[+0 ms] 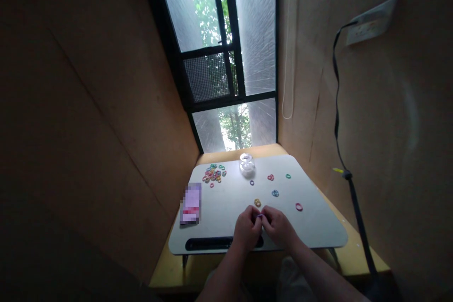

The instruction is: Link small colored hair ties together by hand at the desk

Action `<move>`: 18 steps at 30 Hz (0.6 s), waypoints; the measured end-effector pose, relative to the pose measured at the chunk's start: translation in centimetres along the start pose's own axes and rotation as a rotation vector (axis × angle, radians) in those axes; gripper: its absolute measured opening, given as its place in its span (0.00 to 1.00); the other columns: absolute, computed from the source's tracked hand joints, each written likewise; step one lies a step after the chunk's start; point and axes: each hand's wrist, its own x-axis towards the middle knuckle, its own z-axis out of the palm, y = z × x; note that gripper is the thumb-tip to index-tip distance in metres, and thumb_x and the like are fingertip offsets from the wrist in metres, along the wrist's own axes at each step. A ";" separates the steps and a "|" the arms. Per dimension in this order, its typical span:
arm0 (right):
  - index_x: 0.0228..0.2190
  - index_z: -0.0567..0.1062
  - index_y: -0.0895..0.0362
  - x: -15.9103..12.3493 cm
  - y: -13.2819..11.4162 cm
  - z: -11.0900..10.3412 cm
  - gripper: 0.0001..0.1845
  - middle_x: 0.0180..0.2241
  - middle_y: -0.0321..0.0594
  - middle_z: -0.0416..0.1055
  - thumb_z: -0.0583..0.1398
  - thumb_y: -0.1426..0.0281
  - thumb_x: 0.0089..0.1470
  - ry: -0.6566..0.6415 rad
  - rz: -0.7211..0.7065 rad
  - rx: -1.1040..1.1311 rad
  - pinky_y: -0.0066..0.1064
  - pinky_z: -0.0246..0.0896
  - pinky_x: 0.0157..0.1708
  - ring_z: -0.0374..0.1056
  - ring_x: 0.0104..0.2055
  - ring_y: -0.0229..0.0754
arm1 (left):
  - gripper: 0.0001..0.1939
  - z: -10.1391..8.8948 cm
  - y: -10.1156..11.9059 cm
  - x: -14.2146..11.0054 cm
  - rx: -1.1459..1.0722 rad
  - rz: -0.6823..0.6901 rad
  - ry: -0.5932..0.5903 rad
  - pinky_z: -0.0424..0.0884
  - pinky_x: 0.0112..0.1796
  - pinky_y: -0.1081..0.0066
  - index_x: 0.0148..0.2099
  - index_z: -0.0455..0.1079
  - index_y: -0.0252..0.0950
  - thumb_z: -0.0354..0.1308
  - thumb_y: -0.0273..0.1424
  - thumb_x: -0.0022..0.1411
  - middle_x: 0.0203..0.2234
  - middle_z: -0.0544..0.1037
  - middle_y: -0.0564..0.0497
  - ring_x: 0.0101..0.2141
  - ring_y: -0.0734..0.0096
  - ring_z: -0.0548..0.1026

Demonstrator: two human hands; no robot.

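My left hand [247, 227] and my right hand [278, 225] meet over the front of the white lap table, fingertips pinched together. Between them shows a bit of a small purple hair tie [260, 215], mostly hidden by the fingers. Just beyond the fingertips lie a few yellow hair ties [257, 202]. Farther off are blue ones [275, 193], red ones [271, 177], a single purple ring [252, 182] and a green ring [288, 176]. To the right of my right hand rests a pink hair tie [299, 206].
A mixed pile of coloured hair ties [212, 174] lies at the back left. A clear plastic jar [247, 166] stands at the table's [226, 198] back edge. On the left is a purple packet or phone, blurred [191, 202]. A black cable [337, 104] hangs along the right wall.
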 end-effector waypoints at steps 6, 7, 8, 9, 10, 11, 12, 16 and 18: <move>0.24 0.65 0.55 -0.2 0.1 -0.1 0.08 0.24 0.35 0.66 0.51 0.71 0.54 0.008 -0.003 0.026 0.28 0.53 0.29 0.61 0.27 0.38 | 0.02 0.2 0.0 -0.2 0.013 0.002 0.003 0.56 0.28 0.74 0.33 0.64 0.37 0.51 0.28 0.59 0.22 0.68 0.56 0.25 0.74 0.65; 0.24 0.65 0.55 -0.2 0.1 -0.1 0.08 0.24 0.35 0.66 0.51 0.71 0.54 0.007 0.000 0.029 0.28 0.53 0.30 0.61 0.27 0.38 | 0.02 0.2 0.0 -0.2 0.009 0.001 0.001 0.56 0.28 0.74 0.33 0.64 0.37 0.51 0.28 0.59 0.22 0.68 0.56 0.25 0.74 0.65; 0.24 0.65 0.55 -0.2 0.1 -0.2 0.08 0.24 0.35 0.66 0.52 0.71 0.54 0.004 0.004 0.031 0.28 0.53 0.30 0.61 0.27 0.38 | 0.02 0.3 0.0 -0.2 0.005 0.000 -0.001 0.57 0.28 0.74 0.34 0.64 0.37 0.51 0.28 0.59 0.22 0.68 0.56 0.25 0.74 0.65; 0.24 0.65 0.55 -0.2 0.1 -0.2 0.07 0.24 0.35 0.66 0.52 0.71 0.53 0.000 0.007 0.031 0.28 0.52 0.30 0.61 0.28 0.38 | 0.02 0.3 0.0 -0.2 0.001 0.000 -0.003 0.57 0.28 0.74 0.34 0.64 0.37 0.51 0.29 0.59 0.22 0.68 0.56 0.25 0.74 0.65; 0.24 0.65 0.55 -0.1 0.1 -0.3 0.07 0.25 0.35 0.66 0.52 0.71 0.53 -0.003 0.011 0.031 0.28 0.52 0.30 0.61 0.28 0.38 | 0.02 0.3 0.0 -0.2 -0.001 -0.001 -0.004 0.57 0.28 0.74 0.34 0.64 0.37 0.51 0.29 0.59 0.22 0.68 0.56 0.25 0.74 0.65; 0.24 0.64 0.55 -0.1 0.0 -0.4 0.07 0.25 0.35 0.66 0.52 0.72 0.53 -0.004 0.014 0.031 0.28 0.52 0.30 0.61 0.28 0.38 | 0.02 0.3 0.0 -0.2 -0.001 -0.004 -0.005 0.57 0.28 0.74 0.34 0.64 0.37 0.51 0.29 0.59 0.23 0.68 0.56 0.25 0.74 0.65; 0.24 0.64 0.55 -0.1 0.0 -0.4 0.07 0.24 0.35 0.66 0.52 0.72 0.53 -0.004 0.016 0.034 0.28 0.52 0.30 0.61 0.28 0.38 | 0.02 0.3 0.0 -0.1 0.000 -0.008 -0.004 0.57 0.28 0.74 0.34 0.64 0.37 0.51 0.29 0.60 0.23 0.68 0.56 0.25 0.74 0.65; 0.24 0.64 0.55 -0.1 -0.1 -0.8 0.07 0.25 0.35 0.66 0.52 0.72 0.54 -0.009 0.018 0.065 0.27 0.50 0.29 0.60 0.28 0.37 | 0.02 0.4 0.2 0.0 0.009 -0.012 -0.012 0.59 0.29 0.74 0.34 0.63 0.37 0.50 0.29 0.60 0.23 0.68 0.56 0.26 0.73 0.65; 0.24 0.64 0.56 0.0 -0.1 -1.0 0.07 0.25 0.35 0.66 0.52 0.73 0.54 -0.015 0.020 0.085 0.27 0.50 0.29 0.60 0.28 0.37 | 0.02 0.5 0.3 0.0 0.016 -0.014 -0.020 0.60 0.29 0.74 0.34 0.63 0.37 0.50 0.29 0.61 0.23 0.68 0.56 0.26 0.73 0.65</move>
